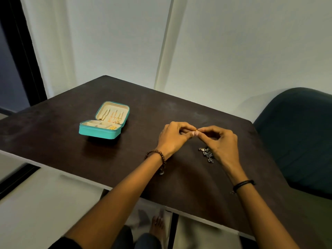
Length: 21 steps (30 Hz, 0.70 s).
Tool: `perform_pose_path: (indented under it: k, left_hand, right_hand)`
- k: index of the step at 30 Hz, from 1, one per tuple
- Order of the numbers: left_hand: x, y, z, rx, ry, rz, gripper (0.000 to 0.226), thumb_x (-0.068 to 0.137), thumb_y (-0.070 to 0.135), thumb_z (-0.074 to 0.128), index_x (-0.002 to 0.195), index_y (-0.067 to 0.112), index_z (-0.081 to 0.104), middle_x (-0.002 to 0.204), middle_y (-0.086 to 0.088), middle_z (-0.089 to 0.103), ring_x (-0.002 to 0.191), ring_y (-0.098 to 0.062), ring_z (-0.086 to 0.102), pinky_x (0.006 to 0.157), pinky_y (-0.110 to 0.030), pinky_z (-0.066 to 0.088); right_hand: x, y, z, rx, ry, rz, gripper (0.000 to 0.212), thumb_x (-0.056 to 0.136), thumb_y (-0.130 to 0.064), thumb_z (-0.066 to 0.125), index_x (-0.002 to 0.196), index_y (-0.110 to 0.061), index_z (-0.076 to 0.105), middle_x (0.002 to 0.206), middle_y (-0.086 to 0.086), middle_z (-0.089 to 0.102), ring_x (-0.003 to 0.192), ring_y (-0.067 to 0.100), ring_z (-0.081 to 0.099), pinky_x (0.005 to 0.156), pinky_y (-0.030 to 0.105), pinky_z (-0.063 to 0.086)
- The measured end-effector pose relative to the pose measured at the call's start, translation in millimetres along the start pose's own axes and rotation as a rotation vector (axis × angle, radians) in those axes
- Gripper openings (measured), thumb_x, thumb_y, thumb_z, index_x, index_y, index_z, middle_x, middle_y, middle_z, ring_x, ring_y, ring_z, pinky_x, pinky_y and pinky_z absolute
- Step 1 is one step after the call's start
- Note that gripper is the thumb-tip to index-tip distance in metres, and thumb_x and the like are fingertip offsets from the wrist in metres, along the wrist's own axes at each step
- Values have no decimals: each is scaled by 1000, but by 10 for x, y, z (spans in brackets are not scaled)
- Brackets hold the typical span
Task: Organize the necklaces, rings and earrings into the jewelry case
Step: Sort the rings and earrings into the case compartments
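While the left hand (173,136) and right hand (221,141) pinch something tiny, unidentifiable, between closed grips above the dark brown counter (71,141), carry it left, unhurried, to the open turquoise zip-around jewelry case (104,123), leaving the silvery jewelry heap (206,153) beside the right wrist.

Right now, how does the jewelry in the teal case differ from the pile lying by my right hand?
The jewelry in the case looks gold and sits sorted: chains hang in the lid and small gold pieces fill one tray compartment. The pile looks silvery grey with pale stones and lies bunched loose on the bare table, partly hidden by the right hand. The case sits further left and farther from you than the pile. Both lie untouched.
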State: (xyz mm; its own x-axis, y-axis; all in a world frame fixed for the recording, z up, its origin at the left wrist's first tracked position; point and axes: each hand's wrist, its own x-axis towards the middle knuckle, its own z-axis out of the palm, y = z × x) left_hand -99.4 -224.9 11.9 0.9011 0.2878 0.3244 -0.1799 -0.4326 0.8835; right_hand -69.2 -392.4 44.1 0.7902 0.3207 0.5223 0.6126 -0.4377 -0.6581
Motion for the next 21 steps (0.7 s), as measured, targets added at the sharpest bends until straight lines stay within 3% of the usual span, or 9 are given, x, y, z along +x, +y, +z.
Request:
perform_pose_path:
  k: [2,9,12,14,18,21]
  left_hand:
    - [-111,40,-173,22,28,8,16,84,43,77,97,34,78,86,17,75,85,5,68,82,-34,60]
    - [-401,112,-985,172,131,38,16,91,36,67,104,33,76,94,15,74,92,-1,65,85,-33,56]
    - [-533,84,-1375,346,180,57,16,95,34,63,108,32,72,97,12,73,94,-6,64,88,-38,54]
    - [-626,21,-1643,503,230,70,18,96,32,61,110,31,72,105,9,73,102,-11,63,97,-38,47]
    - [-742,-173,-2084,641,377,-38,23,96,27,58,115,31,69,122,5,68,115,-14,56,100,-32,33]
    - [-791,-321,-2262,629,365,-187,35,99,33,55,133,26,58,137,2,58,128,-16,47,105,-35,30]
  right_hand:
    - [-23,-142,69,51,-10,14,10,82,-27,83,89,-19,81,80,-10,77,75,1,71,67,13,55]
    - [-29,-697,469,231,-115,36,11,80,-26,85,88,-20,81,82,-9,78,80,5,73,78,25,60]
    - [-31,-905,705,273,-162,18,10,81,-25,84,89,-21,81,84,-9,78,83,6,74,81,28,60]
    - [-32,-1037,872,288,-198,9,9,81,-26,84,89,-22,81,86,-10,78,85,5,74,81,26,60]
    - [-25,-1241,1192,286,-258,-1,10,82,-25,83,91,-21,81,87,-11,78,84,2,72,75,19,58]
    - [-14,-1327,1386,280,-314,1,12,83,-24,82,94,-19,80,94,-11,77,87,-2,71,70,15,56]
